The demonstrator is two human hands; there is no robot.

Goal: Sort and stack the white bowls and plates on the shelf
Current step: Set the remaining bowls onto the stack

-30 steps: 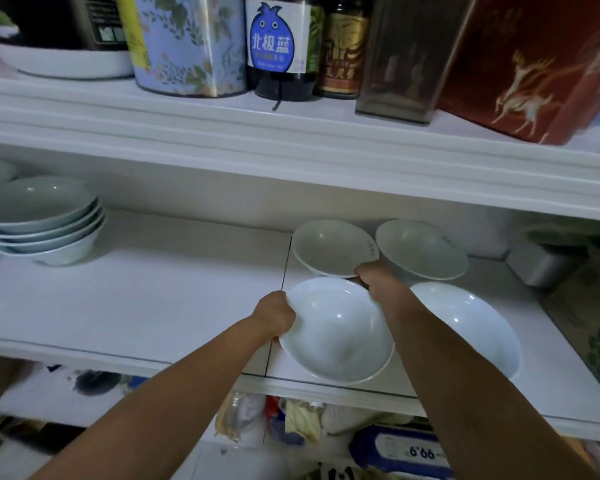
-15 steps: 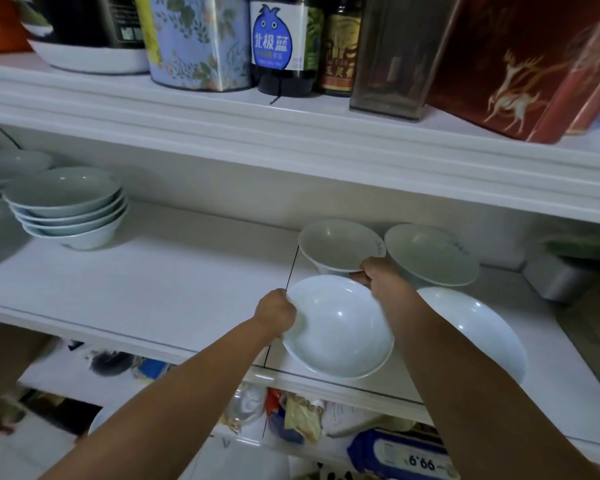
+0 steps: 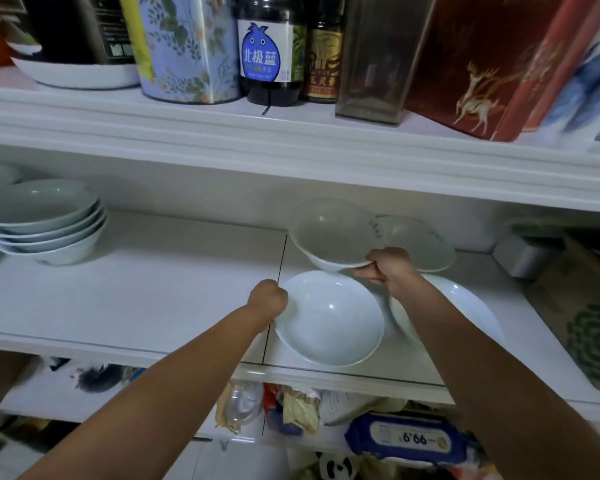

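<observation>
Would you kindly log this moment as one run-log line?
left hand: grips front bowl rim | right hand: holds rear bowl lifted, tilted | stack: far left

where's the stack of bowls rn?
Head view: the stack of bowls sits at the far left of the middle shelf, well apart from both hands.

left hand (image 3: pixel 268 300) bare | right hand (image 3: pixel 388 268) bare | forearms unsleeved

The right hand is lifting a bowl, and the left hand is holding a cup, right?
Not quite. The head view shows the left hand holding the rim of a white bowl, not a cup. The right hand is lifting a bowl.
</observation>
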